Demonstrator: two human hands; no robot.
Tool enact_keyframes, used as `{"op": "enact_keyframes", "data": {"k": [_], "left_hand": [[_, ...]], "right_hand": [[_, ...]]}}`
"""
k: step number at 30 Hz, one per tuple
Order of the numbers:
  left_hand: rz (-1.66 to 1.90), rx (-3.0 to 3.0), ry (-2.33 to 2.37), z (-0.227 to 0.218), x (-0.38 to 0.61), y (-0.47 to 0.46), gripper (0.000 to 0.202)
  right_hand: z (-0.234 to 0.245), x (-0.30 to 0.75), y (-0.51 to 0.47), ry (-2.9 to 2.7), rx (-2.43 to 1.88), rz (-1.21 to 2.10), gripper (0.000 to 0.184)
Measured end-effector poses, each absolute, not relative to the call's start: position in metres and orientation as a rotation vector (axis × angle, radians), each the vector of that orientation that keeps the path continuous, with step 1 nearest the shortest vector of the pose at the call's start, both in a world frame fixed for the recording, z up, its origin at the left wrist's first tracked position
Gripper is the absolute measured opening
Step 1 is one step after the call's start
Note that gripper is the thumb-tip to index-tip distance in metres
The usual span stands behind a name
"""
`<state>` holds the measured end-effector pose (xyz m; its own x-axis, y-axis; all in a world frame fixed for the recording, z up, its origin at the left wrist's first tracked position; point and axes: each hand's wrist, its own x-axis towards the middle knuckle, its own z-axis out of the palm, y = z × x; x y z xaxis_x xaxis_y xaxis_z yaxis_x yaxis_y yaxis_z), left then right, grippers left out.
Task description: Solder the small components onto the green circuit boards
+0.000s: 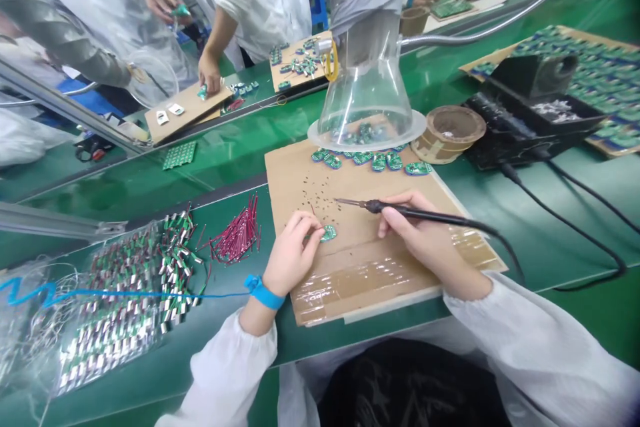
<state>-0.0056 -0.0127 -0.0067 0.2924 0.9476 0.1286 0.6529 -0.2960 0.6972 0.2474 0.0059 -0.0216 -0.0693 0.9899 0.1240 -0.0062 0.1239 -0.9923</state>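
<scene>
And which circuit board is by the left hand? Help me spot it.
Find the brown cardboard below the clear hood. Beside the left hand, the one with the blue wristband, is a small green circuit board. Unlike the boards clustered near the hood, it sits alone, nearer the person.

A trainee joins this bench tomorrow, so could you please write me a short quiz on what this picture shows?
1. Which of the person's own hands holds the soldering iron?

2. Which of these is nearest the left hand: (a) a brown bowl, (b) a small green circuit board, or (c) a black box?

3. Fill in the missing word: just left of the cardboard lies a bundle of red ____.

Key: 1. The right hand. 2. b. 3. Wires.
</scene>
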Motion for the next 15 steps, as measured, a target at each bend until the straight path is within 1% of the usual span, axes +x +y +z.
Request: {"op": "enact_keyframes", "data": {"k": [1,3,6,10,15], "left_hand": [[0.728,2.04,1.423,-0.0068,-0.0052,-0.0126,0.01],[0.725,2.035,1.422,-0.0075,-0.0059,-0.0118,0.009],[0.736,2.021,1.416,-0.0088,-0.0074,-0.0108,0.007],[0.725,2.001,1.426,-0.0085,-0.0065,-0.012,0.006],[0.689,1.985,1.437,-0.007,-0.0034,-0.0141,0.007]], "right_hand": [[-0.0215,0.2485,0.0068,-1.29,-1.109,1.143,0.016],[-0.022,0.2505,0.0086,-1.277,-1.135,1.116,0.024],[-0.0234,0.2523,0.0098,-1.322,-1.137,1.154,0.032],[-0.0251,0.2528,0.0088,-1.372,-1.13,1.191,0.033],[-0.0288,0.2541,0.0088,-1.454,-1.097,1.205,0.027]]}}
